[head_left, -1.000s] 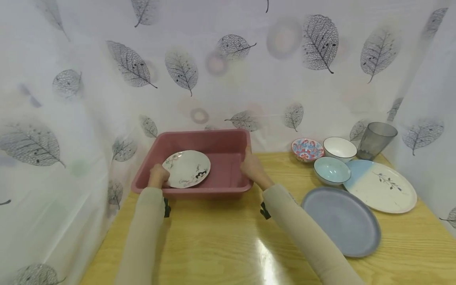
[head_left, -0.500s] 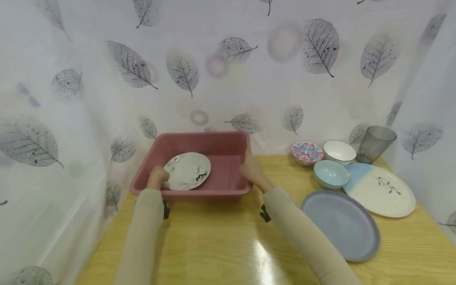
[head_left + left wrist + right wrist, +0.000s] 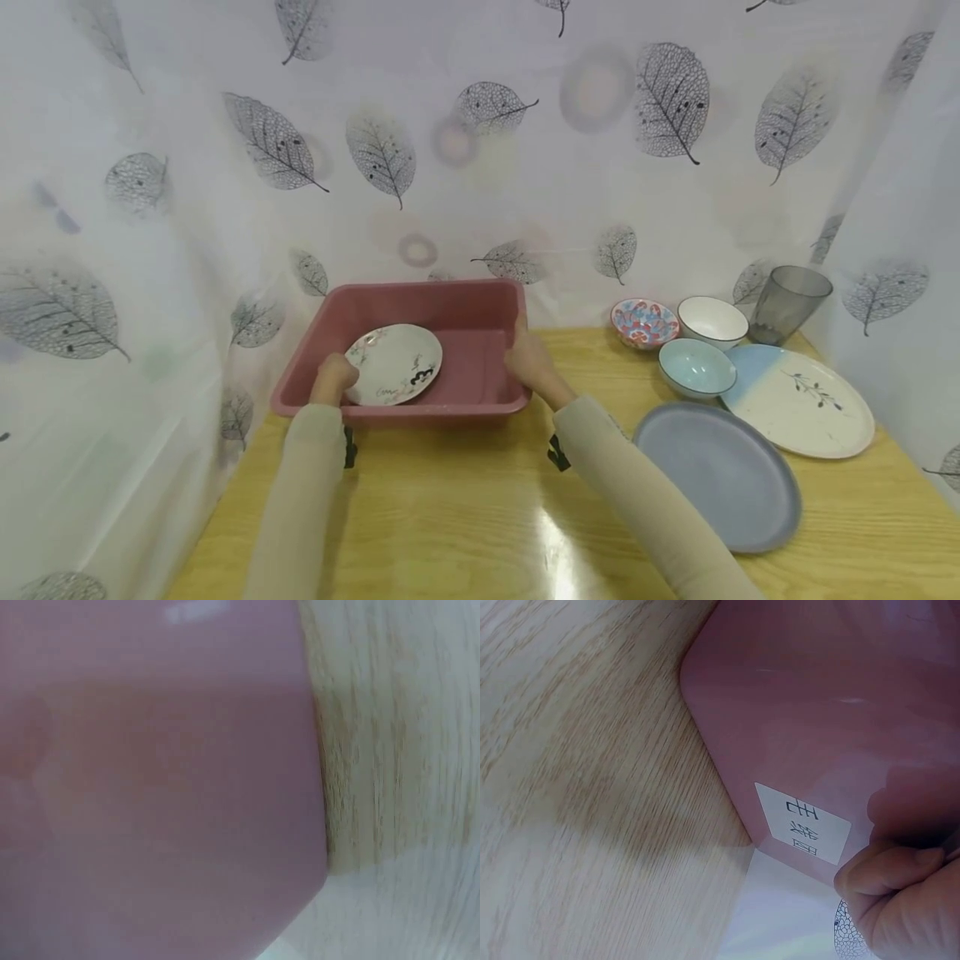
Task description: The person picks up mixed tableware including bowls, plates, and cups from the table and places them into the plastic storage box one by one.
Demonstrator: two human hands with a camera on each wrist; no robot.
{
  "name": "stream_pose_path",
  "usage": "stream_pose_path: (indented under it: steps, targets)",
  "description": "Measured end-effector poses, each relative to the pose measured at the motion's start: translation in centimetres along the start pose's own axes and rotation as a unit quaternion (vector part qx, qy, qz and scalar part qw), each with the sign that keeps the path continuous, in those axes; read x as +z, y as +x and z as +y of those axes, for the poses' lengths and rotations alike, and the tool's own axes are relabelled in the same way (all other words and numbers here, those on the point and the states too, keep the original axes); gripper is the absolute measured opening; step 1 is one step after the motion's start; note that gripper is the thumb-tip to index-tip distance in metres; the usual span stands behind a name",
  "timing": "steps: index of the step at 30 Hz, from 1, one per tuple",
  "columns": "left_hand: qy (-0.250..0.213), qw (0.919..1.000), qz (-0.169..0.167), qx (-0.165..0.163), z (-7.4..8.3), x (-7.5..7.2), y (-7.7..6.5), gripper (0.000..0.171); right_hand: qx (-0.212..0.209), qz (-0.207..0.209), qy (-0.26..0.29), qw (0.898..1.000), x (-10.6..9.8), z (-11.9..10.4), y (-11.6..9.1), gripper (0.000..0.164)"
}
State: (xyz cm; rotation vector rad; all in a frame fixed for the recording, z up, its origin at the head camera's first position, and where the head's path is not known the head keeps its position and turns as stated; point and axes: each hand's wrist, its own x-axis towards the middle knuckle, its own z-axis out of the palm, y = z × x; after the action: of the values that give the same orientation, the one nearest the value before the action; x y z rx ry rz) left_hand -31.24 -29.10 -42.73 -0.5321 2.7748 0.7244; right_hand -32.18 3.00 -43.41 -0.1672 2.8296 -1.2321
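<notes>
A reddish-pink plastic basin (image 3: 480, 367) stands on the table against the back curtain. Inside it, toward the left, lies a white plate (image 3: 393, 362) with a floral print. My left hand (image 3: 332, 379) grips the basin's near rim at the left, thumb side over the inside and beside the plate's edge. On the right side wall my right hand (image 3: 531, 362) holds the rim. In the right wrist view its curled fingers (image 3: 881, 881) show beside the basin's outer wall, which bears a white label (image 3: 802, 825). The left wrist view shows only the basin's outside (image 3: 187, 787) and wood, blurred.
At the right stand a patterned bowl (image 3: 645, 323), a white bowl (image 3: 712, 321), a pale blue bowl (image 3: 697, 367) and a tilted grey tumbler (image 3: 791, 304). A blue-and-cream plate (image 3: 810, 408) and a grey oval plate (image 3: 720, 475) lie nearer. Leaf-print curtains (image 3: 450, 167) enclose the wooden table (image 3: 450, 517).
The head view has tipped up slightly, so everything sits a little lower in it. Both hands keep their hold on the basin, with no other clear movement.
</notes>
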Motion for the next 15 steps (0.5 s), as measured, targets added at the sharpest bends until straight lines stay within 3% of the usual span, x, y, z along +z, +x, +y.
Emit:
stream_pose_path:
  steps: [8,15]
  targets:
    - [0.065,0.9975,0.024,-0.014,0.02,0.66,0.01,0.033,0.009,-0.004,0.009,1.000,0.26,0.10,-0.05,0.086]
    - [0.101,0.9944,0.030,-0.005,0.45,0.79,-0.09,0.036,0.006,-0.003,0.016,1.000,0.11,0.06,-0.13,0.087]
